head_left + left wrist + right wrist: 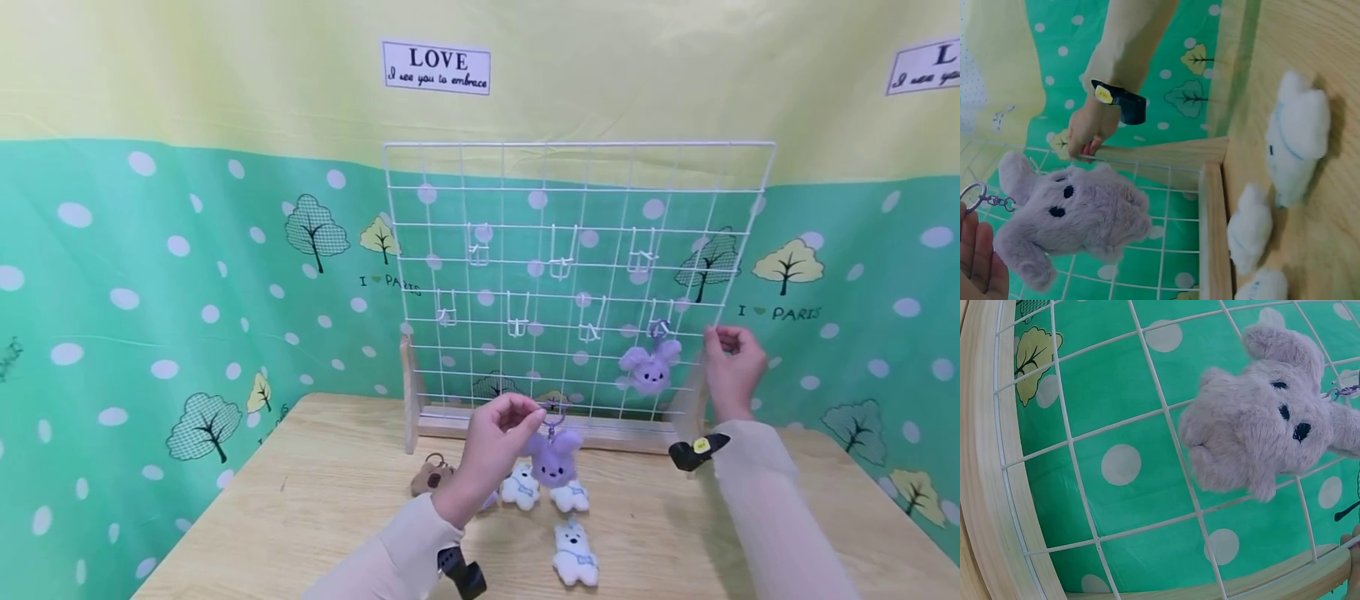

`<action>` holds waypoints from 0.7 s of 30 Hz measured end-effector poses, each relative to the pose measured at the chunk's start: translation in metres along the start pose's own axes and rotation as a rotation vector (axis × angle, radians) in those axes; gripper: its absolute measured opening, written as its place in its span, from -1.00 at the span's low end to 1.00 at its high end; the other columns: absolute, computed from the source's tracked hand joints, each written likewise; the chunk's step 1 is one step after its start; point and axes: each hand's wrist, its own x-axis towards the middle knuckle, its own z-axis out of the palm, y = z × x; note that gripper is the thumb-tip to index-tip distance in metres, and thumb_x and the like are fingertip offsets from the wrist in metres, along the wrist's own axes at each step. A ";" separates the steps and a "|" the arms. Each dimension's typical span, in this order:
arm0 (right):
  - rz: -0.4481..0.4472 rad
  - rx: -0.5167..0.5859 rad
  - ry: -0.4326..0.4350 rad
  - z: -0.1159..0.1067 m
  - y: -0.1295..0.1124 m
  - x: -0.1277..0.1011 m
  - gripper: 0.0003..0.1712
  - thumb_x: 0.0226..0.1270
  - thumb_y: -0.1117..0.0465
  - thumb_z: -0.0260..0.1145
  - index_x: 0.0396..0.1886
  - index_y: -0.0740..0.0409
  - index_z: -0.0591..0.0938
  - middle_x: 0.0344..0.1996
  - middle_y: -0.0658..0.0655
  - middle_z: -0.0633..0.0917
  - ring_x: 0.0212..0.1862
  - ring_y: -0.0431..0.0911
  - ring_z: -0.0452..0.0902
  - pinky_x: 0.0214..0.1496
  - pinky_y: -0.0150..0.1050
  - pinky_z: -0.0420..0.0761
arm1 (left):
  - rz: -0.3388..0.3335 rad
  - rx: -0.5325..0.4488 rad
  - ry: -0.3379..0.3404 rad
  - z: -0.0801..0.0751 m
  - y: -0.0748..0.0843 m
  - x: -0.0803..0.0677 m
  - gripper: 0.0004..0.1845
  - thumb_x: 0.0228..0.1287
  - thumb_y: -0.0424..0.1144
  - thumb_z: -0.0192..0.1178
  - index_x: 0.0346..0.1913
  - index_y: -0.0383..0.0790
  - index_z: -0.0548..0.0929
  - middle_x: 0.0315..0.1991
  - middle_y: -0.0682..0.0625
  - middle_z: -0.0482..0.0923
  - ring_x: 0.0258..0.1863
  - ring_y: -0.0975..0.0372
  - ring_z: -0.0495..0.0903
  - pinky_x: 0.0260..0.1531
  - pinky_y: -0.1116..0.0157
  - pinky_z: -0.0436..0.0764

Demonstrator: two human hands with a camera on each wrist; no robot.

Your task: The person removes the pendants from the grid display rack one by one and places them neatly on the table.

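My left hand (pixel 491 450) pinches the metal ring of a purple plush keychain (pixel 553 460), which dangles in front of the rack's wooden base. The left wrist view shows this plush (pixel 1085 209) with long ears, dark eyes and a small clasp at its ring. With curled fingers my right hand (pixel 735 371) grips the right edge of a white wire grid rack (pixel 581 144), just above its wooden side support. A second purple plush keychain (pixel 648 371) hangs from the lower right hook, close to that hand, and fills much of the right wrist view.
Several white hooks (pixel 517 325) sit on the grid in two rows. White bear plushes (pixel 576 554) and a brown plush keychain (pixel 432 477) lie on the wooden table (pixel 337 500), partly behind my left hand. A green and yellow patterned curtain (pixel 187 275) stands behind.
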 end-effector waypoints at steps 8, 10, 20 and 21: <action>-0.017 -0.013 0.002 -0.001 -0.001 -0.001 -0.70 0.33 -0.01 0.20 -0.10 0.08 0.58 -0.36 -0.29 0.49 -0.25 -0.38 0.39 -0.27 -0.64 0.43 | -0.050 0.025 -0.036 -0.017 -0.004 -0.022 -0.80 0.19 -0.23 0.28 -0.25 -0.33 0.61 -0.30 -0.10 0.59 -0.34 0.32 0.52 -0.27 0.48 0.54; -0.015 -0.013 0.004 -0.001 0.000 -0.001 -0.69 0.33 -0.01 0.20 -0.09 0.08 0.58 -0.36 -0.29 0.49 -0.25 -0.39 0.39 -0.27 -0.64 0.43 | -0.061 0.041 -0.041 -0.020 -0.006 -0.028 -0.81 0.18 -0.25 0.28 -0.26 -0.33 0.62 -0.30 -0.12 0.61 -0.35 0.35 0.53 -0.27 0.48 0.55; -0.020 -0.016 0.016 0.000 0.000 -0.001 -0.70 0.33 0.01 0.21 -0.10 0.11 0.59 -0.38 -0.30 0.48 -0.26 -0.40 0.39 -0.26 -0.63 0.43 | -0.079 0.062 -0.086 -0.037 -0.022 -0.054 -0.81 0.16 -0.30 0.28 -0.27 -0.39 0.60 -0.29 -0.20 0.62 -0.34 0.39 0.55 -0.18 0.45 0.57; -0.022 -0.017 0.017 0.000 0.001 -0.001 -0.69 0.33 0.01 0.22 -0.10 0.12 0.59 -0.38 -0.29 0.48 -0.26 -0.40 0.39 -0.26 -0.63 0.43 | -0.088 0.068 -0.093 -0.038 -0.024 -0.056 -0.82 0.17 -0.29 0.28 -0.27 -0.38 0.60 -0.29 -0.19 0.62 -0.34 0.39 0.55 -0.17 0.44 0.57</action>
